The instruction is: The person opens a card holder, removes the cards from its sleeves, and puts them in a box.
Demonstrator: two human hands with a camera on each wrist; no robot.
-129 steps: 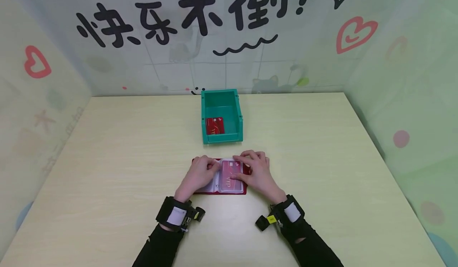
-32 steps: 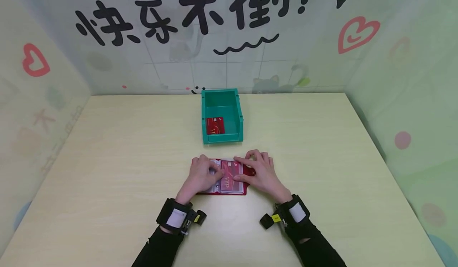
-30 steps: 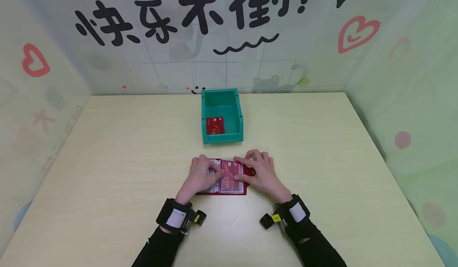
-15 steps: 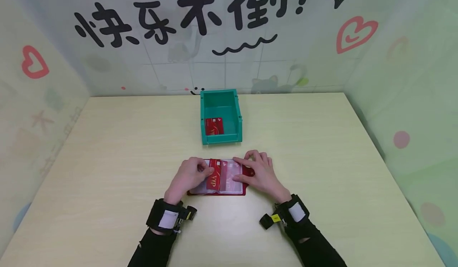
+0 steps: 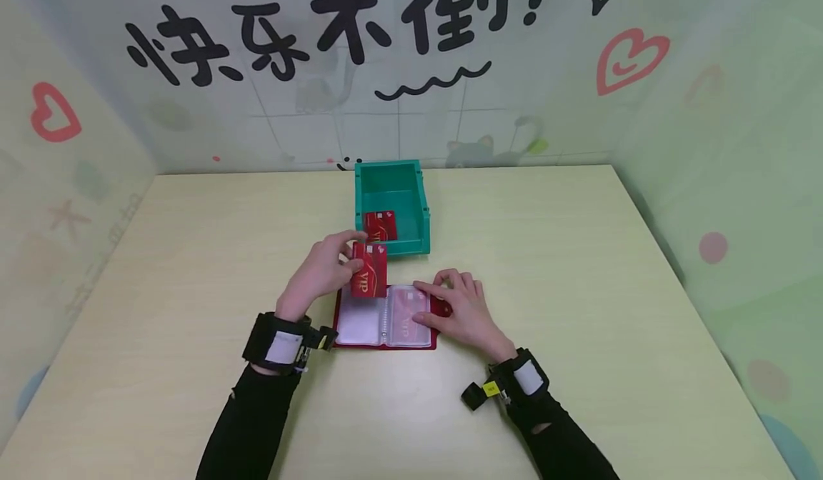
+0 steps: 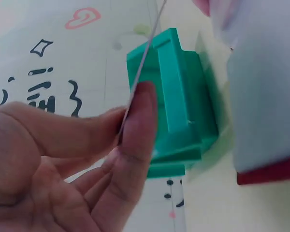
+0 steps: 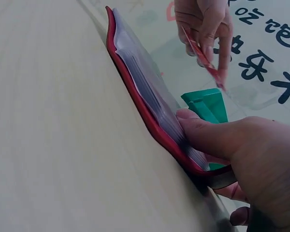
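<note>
Between thumb and fingers my left hand [image 5: 321,273] pinches a red VIP card [image 5: 369,273], raised over the far edge of the open card holder [image 5: 358,323]. The left wrist view shows this card [image 6: 143,60] edge-on. The holder lies flat, with a red cover, clear sleeves and a middle binding; its left sleeve looks blank and the right page pinkish. My right hand [image 5: 466,312] holds the holder's right side, its thumb [image 7: 203,133] on the sleeves' edge in the right wrist view. Another red VIP card [image 5: 382,226] lies inside the teal bin [image 5: 409,246].
The teal bin stands just beyond the holder, close to the raised card and left hand. A strap [image 7: 221,179] sticks out from the holder's right side. Printed wall panels [image 5: 405,133] border the pale wooden table [image 5: 546,251] at the back and sides.
The VIP card has come out of the holder's right sleeve, pulled leftward, then lifted away toward the bin by my left hand. My right hand has stayed on the holder.
</note>
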